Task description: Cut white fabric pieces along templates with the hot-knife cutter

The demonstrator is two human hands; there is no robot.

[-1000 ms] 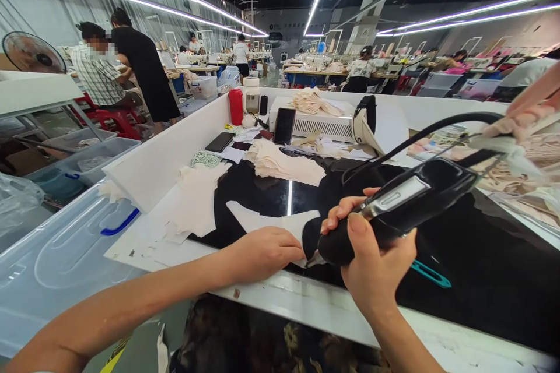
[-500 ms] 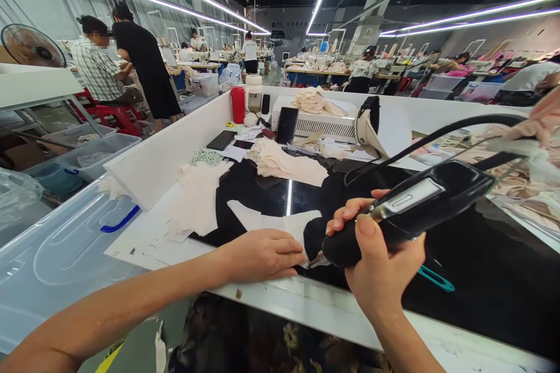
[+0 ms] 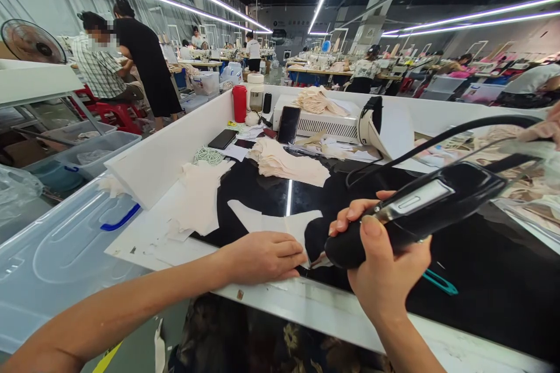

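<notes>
My left hand (image 3: 265,256) lies flat, palm down, on the right end of a white fabric piece (image 3: 266,222) on the black table surface (image 3: 485,262). My right hand (image 3: 385,250) is wrapped round a black corded handheld tool (image 3: 406,204) with a silver plate. The tool's front end points down and left, beside my left fingertips and the fabric's lower corner; its tip is partly hidden. Stacks of pale fabric pieces lie beyond, one at the left (image 3: 199,195) and one at the middle (image 3: 291,166).
A teal tool (image 3: 441,282) lies right of my right hand. Phones, a red cup (image 3: 239,104) and a white machine (image 3: 328,119) stand at the back. The tool's cable (image 3: 437,139) arches right, near another person's hand (image 3: 542,128). A clear bin (image 3: 65,250) is at left.
My right hand and the tool have shifted slightly right. The other person's hand at the far right has moved outward. My left hand stays on the fabric.
</notes>
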